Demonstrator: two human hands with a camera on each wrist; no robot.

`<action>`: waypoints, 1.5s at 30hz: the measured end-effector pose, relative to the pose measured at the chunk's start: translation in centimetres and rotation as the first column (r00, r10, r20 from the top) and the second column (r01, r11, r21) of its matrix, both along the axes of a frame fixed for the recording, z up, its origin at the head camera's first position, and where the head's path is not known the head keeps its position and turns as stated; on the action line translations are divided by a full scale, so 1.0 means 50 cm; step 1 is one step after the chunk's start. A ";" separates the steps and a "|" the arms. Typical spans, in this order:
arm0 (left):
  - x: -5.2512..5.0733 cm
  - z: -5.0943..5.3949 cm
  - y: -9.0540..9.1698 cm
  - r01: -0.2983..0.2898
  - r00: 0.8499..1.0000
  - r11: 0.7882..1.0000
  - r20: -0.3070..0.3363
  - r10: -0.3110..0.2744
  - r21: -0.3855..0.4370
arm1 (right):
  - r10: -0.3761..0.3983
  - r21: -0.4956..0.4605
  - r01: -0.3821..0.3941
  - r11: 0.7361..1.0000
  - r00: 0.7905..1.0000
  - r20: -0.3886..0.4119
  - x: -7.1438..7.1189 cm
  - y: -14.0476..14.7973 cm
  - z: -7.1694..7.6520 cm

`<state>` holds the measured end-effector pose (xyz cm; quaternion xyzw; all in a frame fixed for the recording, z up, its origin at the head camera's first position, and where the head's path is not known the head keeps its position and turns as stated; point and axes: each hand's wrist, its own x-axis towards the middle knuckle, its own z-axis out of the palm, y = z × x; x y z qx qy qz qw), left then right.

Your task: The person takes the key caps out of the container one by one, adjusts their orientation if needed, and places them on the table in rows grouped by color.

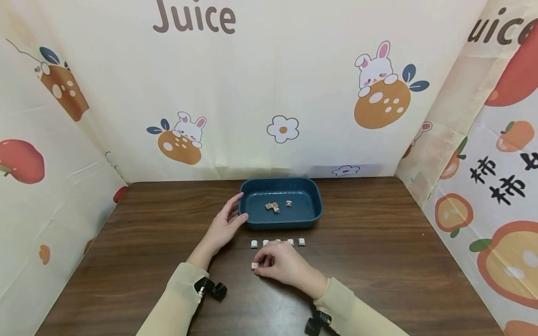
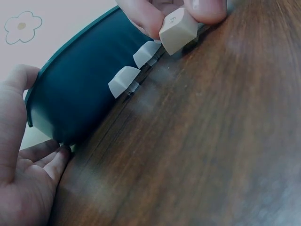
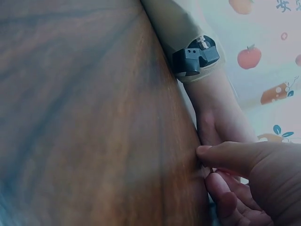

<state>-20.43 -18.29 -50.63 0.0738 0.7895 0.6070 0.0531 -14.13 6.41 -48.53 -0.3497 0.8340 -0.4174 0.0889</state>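
Observation:
My right hand (image 1: 286, 265) pinches a small cream keycap (image 1: 254, 265) between thumb and fingertips, low over the wooden table. In the left wrist view that keycap (image 2: 178, 31) shows a dark mark on its top. Just beyond it stands a row of several white keycaps (image 1: 254, 244), some partly hidden behind the right hand. My left hand (image 1: 222, 227) holds the left end of a dark blue tray (image 1: 280, 225), thumb over the rim and fingers low against its side. The right wrist view shows the right fingers (image 3: 221, 186) near the tabletop; the keycap is barely visible there.
Inside the tray lie several small beige-and-brown pieces (image 1: 275, 206). A printed fabric backdrop (image 1: 252, 93) stands behind the wooden table (image 1: 378, 261) and along both sides. Black wrist cameras (image 1: 210, 287) are strapped over both sleeves.

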 end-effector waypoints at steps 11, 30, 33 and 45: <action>-0.002 0.002 0.000 0.002 1.000 1.000 -0.014 -0.002 0.000 | -0.054 0.029 0.054 0.998 0.999 0.001 -0.004 -0.003 -0.004; -0.001 0.007 0.000 0.007 1.000 1.000 -0.015 -0.007 0.003 | -0.064 0.017 0.064 0.998 0.998 -0.013 -0.005 -0.004 -0.005; -0.001 0.005 0.001 0.008 1.000 1.000 -0.013 -0.008 0.003 | -0.062 0.017 0.062 0.998 0.998 -0.016 -0.005 -0.003 -0.006; -0.002 -0.005 -0.002 0.006 1.000 1.000 -0.007 -0.006 -0.008 | -0.042 0.011 0.042 0.999 0.999 -0.008 -0.004 0.000 -0.008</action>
